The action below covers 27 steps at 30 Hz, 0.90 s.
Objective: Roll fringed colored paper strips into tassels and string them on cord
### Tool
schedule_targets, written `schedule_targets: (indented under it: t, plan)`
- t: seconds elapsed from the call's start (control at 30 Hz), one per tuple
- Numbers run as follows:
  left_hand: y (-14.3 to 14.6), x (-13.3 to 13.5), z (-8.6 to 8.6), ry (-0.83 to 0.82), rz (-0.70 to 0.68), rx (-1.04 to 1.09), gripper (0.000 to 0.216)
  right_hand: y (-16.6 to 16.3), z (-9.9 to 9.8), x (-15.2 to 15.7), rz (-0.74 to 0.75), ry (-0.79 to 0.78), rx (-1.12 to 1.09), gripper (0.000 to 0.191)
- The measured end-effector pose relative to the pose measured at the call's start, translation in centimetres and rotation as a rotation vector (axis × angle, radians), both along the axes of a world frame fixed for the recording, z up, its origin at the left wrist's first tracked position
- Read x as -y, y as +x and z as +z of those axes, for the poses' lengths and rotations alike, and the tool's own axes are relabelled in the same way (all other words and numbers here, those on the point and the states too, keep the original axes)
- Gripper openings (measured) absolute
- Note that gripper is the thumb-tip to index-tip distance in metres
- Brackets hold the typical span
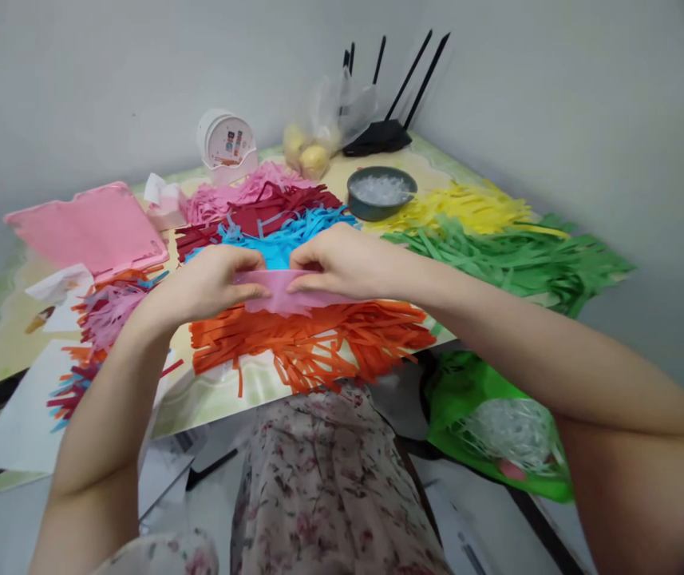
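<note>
Presently, left hand (pixel 213 275): pinching pink sheet (pixel 280 291), nearly closed, near orange fringe (pixel 323 339).
Right hand (pixel 338 259): likewise pinching.
Pink sheet: apparently being folded, next needing steady grips.

Thin pale-pink paper sheet (pixel 282 289), bright orange paper fringe (pixel 323 326), sky-blue paper fringe (pixel 278 251), dark red paper fringe (pixel 250 217), yellow paper strips (pixel 467 209), green paper strips (pixel 497 259), pale floral-patterned cloth garment (pixel 330 487)

Scene dimly, evenly lit; soft shadows cast. Wall (pixel 557 96) rendered grey; right-hand corners darkened; right upper arm (pixel 634 495) stretched and blurred towards edge.
</note>
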<state>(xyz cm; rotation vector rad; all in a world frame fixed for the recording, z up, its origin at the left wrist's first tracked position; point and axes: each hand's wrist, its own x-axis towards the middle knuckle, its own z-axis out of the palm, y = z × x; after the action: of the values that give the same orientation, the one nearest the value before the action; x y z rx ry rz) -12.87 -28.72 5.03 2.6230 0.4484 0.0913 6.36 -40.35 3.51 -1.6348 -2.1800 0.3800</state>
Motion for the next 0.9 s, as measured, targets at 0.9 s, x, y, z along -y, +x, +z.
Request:
schedule_targets:
  t: [0.9]
  plan:
    - [1.3, -0.8, 1.0, -0.123, -0.074, -0.096, 0.034, 2.2, 1.3, 1.0, 0.038, -0.031, 0.022, 0.035]
